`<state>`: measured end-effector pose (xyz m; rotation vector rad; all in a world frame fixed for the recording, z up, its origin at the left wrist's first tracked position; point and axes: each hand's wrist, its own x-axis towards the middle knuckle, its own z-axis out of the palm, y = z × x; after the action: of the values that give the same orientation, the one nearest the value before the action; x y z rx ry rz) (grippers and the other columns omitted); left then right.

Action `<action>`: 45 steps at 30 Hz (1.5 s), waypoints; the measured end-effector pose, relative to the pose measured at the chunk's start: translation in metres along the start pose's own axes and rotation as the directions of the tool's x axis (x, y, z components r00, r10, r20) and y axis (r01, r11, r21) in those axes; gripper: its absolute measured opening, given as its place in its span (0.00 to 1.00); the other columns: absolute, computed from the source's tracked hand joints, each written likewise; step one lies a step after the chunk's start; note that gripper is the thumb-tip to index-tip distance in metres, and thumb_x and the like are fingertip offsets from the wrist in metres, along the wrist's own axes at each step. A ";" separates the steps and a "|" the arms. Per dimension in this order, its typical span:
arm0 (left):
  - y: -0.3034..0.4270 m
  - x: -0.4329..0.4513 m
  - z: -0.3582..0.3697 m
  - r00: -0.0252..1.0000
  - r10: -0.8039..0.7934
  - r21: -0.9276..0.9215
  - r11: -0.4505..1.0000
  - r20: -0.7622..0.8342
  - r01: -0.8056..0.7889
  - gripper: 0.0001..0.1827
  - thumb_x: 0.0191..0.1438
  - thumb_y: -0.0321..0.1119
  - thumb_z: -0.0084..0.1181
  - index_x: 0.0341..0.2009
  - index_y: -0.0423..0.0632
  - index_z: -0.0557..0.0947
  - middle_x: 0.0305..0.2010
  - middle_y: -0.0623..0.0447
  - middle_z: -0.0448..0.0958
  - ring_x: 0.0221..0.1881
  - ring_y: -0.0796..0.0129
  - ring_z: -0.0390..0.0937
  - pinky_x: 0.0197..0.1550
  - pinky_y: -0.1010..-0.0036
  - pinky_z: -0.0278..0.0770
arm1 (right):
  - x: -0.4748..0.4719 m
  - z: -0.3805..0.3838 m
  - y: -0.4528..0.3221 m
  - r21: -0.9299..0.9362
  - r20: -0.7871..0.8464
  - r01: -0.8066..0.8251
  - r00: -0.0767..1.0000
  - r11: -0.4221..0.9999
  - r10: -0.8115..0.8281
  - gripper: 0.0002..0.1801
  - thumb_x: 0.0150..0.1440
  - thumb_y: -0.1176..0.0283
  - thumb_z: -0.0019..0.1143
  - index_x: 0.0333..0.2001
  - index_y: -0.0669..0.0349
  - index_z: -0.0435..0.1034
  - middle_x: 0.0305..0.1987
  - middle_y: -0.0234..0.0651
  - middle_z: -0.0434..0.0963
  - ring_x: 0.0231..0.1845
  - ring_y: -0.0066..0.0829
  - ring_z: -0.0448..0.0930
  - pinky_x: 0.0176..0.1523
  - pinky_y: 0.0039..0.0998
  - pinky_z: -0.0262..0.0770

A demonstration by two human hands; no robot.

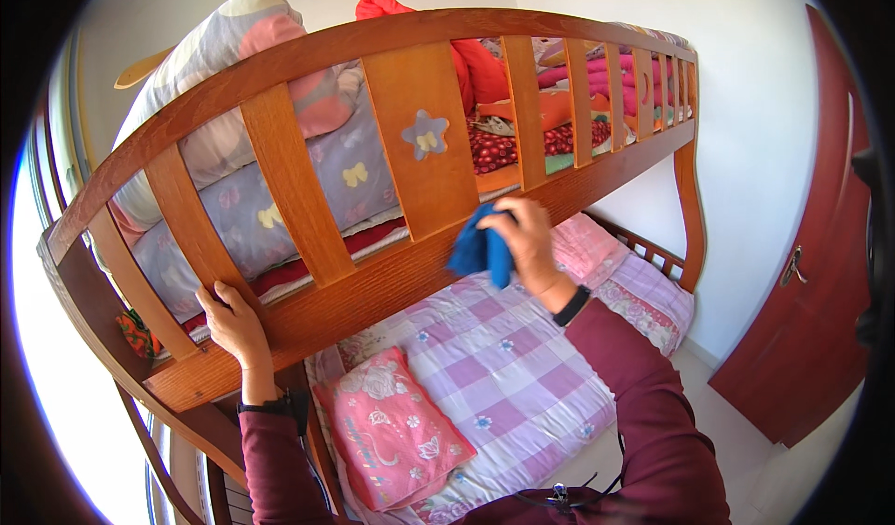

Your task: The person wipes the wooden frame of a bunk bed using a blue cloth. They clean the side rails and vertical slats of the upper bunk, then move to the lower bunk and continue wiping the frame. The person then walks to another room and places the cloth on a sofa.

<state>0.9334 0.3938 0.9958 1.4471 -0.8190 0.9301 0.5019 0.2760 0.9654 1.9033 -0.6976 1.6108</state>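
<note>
My right hand (526, 244) pinches a blue cloth (482, 246) in front of the wooden side rail (405, 273) of a bunk bed's upper bunk. The cloth hangs in folds close to the rail, below the panel (425, 140) with a star-shaped cutout; whether it touches the rail I cannot tell. My left hand (234, 322) rests on the lower end of a wooden guardrail slat (203, 224) at the left, its fingers around the slat's edge.
Bedding (294, 182) and a red cloth item (482, 70) lie behind the guardrail. Below, the lower bunk has a checked sheet (503, 357), a pink pillow (391, 427) and another pillow (584, 245). A dark red door (797, 301) stands at the right, a bright window (56, 357) at the left.
</note>
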 end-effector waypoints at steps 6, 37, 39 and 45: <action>0.001 -0.001 0.004 0.999 -0.021 0.021 1.000 -0.024 0.021 0.19 0.70 0.44 0.44 0.51 0.40 0.74 0.32 0.31 0.81 0.31 0.33 0.79 0.30 0.48 0.76 | -0.026 -0.021 0.055 0.038 0.113 -0.320 0.943 0.947 0.315 0.27 0.45 0.88 0.62 0.50 0.56 0.74 0.52 0.40 0.70 0.54 0.45 0.75 0.55 0.36 0.75; -0.003 -0.001 0.004 1.000 -0.006 0.005 1.000 -0.008 0.006 0.20 0.70 0.45 0.43 0.54 0.41 0.73 0.34 0.30 0.81 0.33 0.32 0.79 0.31 0.46 0.76 | -0.066 -0.031 0.116 0.293 0.056 -0.759 0.621 0.581 0.782 0.21 0.55 0.69 0.68 0.47 0.64 0.66 0.39 0.36 0.74 0.41 0.26 0.75 0.47 0.30 0.75; -0.003 -0.002 0.004 1.000 -0.002 0.017 1.000 -0.018 0.003 0.20 0.71 0.45 0.43 0.54 0.41 0.73 0.33 0.31 0.81 0.32 0.33 0.80 0.30 0.47 0.76 | -0.053 -0.057 0.134 0.059 -0.223 -0.756 0.626 0.651 0.747 0.20 0.55 0.73 0.65 0.46 0.64 0.62 0.39 0.40 0.71 0.42 0.37 0.77 0.50 0.36 0.74; -0.002 -0.002 0.005 1.000 -0.013 0.026 1.000 -0.018 0.014 0.19 0.70 0.45 0.43 0.53 0.41 0.73 0.34 0.31 0.81 0.32 0.33 0.79 0.30 0.47 0.76 | -0.045 -0.021 0.084 -0.089 -0.197 -0.561 0.820 0.823 0.538 0.25 0.49 0.82 0.66 0.49 0.61 0.62 0.48 0.46 0.68 0.50 0.48 0.75 0.56 0.39 0.72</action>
<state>0.9344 0.3892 0.9927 1.4637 -0.7860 0.9453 0.4222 0.2327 0.9306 1.5143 -1.3478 1.9654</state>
